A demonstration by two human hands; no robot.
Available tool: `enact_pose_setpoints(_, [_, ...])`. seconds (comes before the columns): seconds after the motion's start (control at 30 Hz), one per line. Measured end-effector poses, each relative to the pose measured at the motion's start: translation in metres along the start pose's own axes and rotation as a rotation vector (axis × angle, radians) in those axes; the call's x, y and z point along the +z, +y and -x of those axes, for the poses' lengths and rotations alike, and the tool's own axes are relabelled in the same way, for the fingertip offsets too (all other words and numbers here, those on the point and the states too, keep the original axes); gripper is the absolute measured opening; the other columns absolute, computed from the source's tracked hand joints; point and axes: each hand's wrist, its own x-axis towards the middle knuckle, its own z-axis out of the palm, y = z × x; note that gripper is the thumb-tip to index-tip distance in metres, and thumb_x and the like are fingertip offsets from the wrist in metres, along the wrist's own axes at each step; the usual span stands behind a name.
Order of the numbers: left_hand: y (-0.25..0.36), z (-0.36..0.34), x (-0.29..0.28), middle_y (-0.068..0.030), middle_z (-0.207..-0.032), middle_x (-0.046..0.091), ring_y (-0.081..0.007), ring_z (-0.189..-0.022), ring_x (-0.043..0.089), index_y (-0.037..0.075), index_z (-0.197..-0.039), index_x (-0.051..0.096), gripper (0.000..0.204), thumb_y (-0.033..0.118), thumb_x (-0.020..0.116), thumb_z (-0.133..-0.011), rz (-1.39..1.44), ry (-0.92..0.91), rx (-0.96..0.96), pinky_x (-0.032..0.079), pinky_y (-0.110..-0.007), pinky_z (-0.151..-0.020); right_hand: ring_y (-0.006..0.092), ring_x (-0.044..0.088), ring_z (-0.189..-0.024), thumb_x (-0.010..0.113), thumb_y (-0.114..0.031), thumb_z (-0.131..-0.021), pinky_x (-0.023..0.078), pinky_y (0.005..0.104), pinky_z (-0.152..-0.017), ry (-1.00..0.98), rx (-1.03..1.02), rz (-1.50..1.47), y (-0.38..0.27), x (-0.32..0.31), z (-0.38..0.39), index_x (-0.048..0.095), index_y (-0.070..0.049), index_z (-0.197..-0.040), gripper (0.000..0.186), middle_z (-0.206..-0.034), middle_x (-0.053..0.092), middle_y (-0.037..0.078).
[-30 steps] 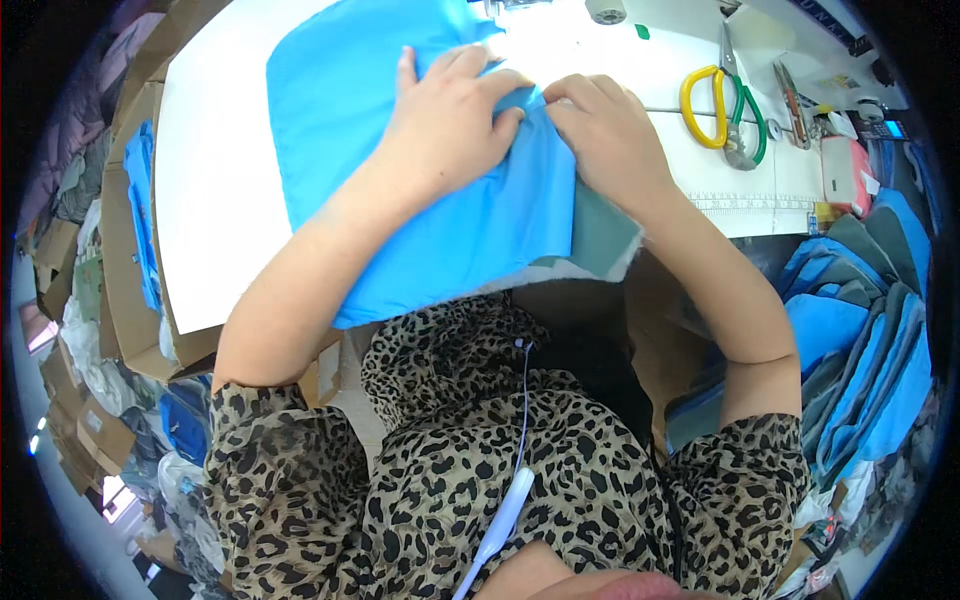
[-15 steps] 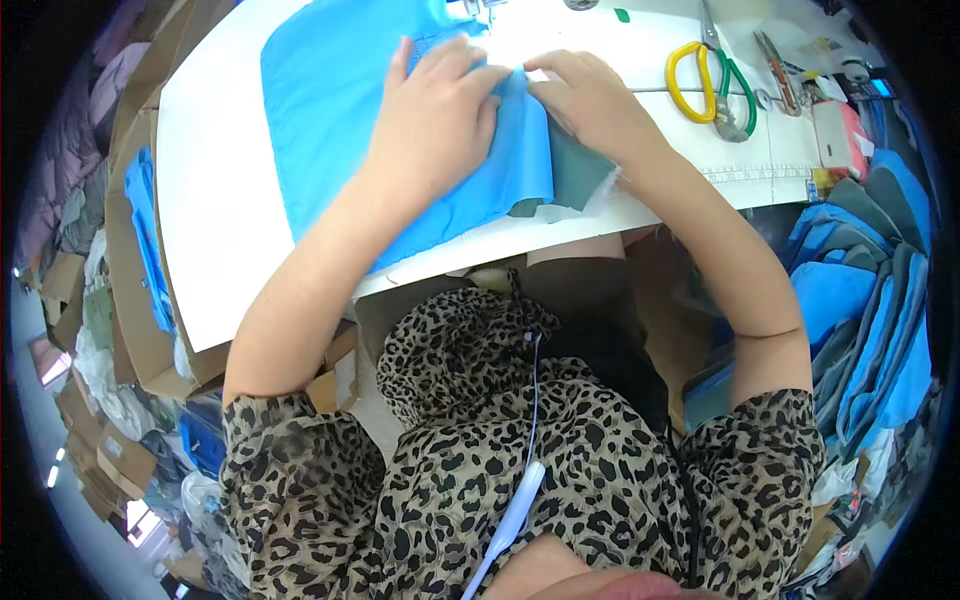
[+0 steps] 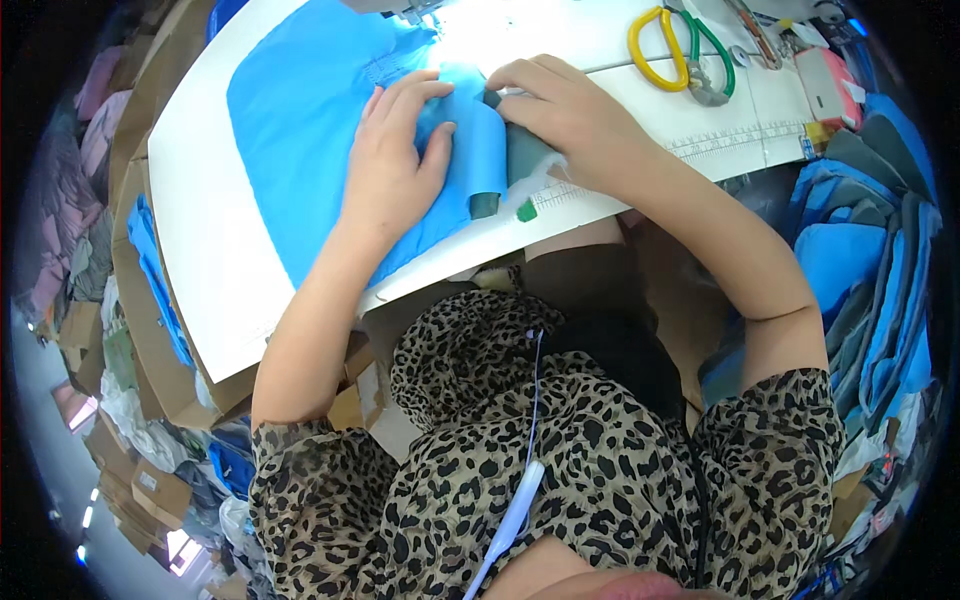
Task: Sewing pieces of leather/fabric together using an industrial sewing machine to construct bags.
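Observation:
A bright blue piece of fabric (image 3: 300,150) lies on the white sewing table, its right edge folded over a dark grey-green fabric piece (image 3: 530,152). My left hand (image 3: 395,165) rests on the blue fabric, fingers bent over it and thumb apart, just left of the fold. To the right of the fold, my right hand (image 3: 580,125) is closed, its thumb and forefinger pinching the edge of the grey-green fabric. Beyond my hands, a metal sewing machine foot (image 3: 425,15) stands at the blue fabric's far edge under a bright light. Part of the grey-green layer is hidden beneath the blue.
Scissors with yellow and green handles (image 3: 658,50) lie at the far right, beside a pink and white box (image 3: 830,88). Ruler markings (image 3: 720,140) run along the table. A green scrap (image 3: 527,211) sits near the front edge. Stacked blue and grey pieces (image 3: 860,270) stand right; a cardboard box (image 3: 180,375), left.
My left hand has drawn back from the machine foot, toward me, with its thumb now apart. My right hand has shifted left and slightly nearer. A green scrap shows by the front edge.

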Motion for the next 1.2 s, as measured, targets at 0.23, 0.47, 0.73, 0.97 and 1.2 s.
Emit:
enact_pose_setpoints(0.23, [0.002,-0.001,-0.001,-0.0116,-0.127,0.058,-0.0322,-0.118,0.055,0.009,-0.117,0.058,0.034,0.006,0.06,-0.084,-0.042,-0.008,0.022,0.032,-0.05,-0.111,0.03,0.051,-0.111,0.073,0.008,-0.049,0.045,0.0377,-0.097,-0.039,-0.004,0.023,0.003,0.0,0.001,0.059,-0.002,-0.097,0.051,-0.121,0.056,0.009])
enact_pose_setpoints(0.47, [0.004,-0.001,-0.004,-0.0111,-0.129,0.058,-0.0311,-0.119,0.054,0.011,-0.122,0.059,0.037,0.006,0.059,-0.085,-0.081,-0.038,0.033,0.032,-0.05,-0.111,0.0236,0.054,-0.11,0.074,0.002,-0.063,0.043,0.0357,-0.099,-0.063,-0.014,0.12,0.001,0.0,-0.001,0.064,-0.006,-0.101,0.041,-0.116,0.063,0.003])
enact_pose_setpoints(0.73, [0.012,-0.011,-0.012,-0.0089,-0.128,0.057,-0.0289,-0.119,0.053,0.011,-0.116,0.064,0.034,0.009,0.061,-0.082,-0.272,-0.126,0.15,0.037,-0.048,-0.103,0.0241,0.054,-0.108,0.074,0.0,-0.061,0.043,0.036,-0.098,-0.056,-0.005,0.113,-0.001,0.0,-0.002,0.063,-0.006,-0.102,0.042,-0.114,0.064,0.003])
enact_pose_setpoints(0.97, [0.012,-0.013,-0.006,-0.0076,-0.128,0.056,-0.0277,-0.121,0.05,0.014,-0.112,0.066,0.033,0.015,0.065,-0.079,-0.282,-0.087,0.103,0.035,-0.048,-0.101,0.0243,0.054,-0.107,0.074,0.001,-0.06,0.044,0.0361,-0.097,-0.056,-0.011,0.109,0.0,-0.002,-0.002,0.063,-0.005,-0.102,0.043,-0.114,0.062,0.004])
enact_pose_setpoints(1.2, [0.012,-0.013,-0.006,-0.0103,-0.124,0.056,-0.0277,-0.119,0.05,0.016,-0.111,0.067,0.034,0.016,0.063,-0.078,-0.307,-0.077,0.08,0.035,-0.049,-0.101,0.0262,0.053,-0.109,0.074,0.003,-0.058,0.045,0.0371,-0.094,-0.071,0.077,0.036,-0.002,-0.002,-0.003,0.061,-0.005,-0.095,0.041,-0.116,0.058,0.006])
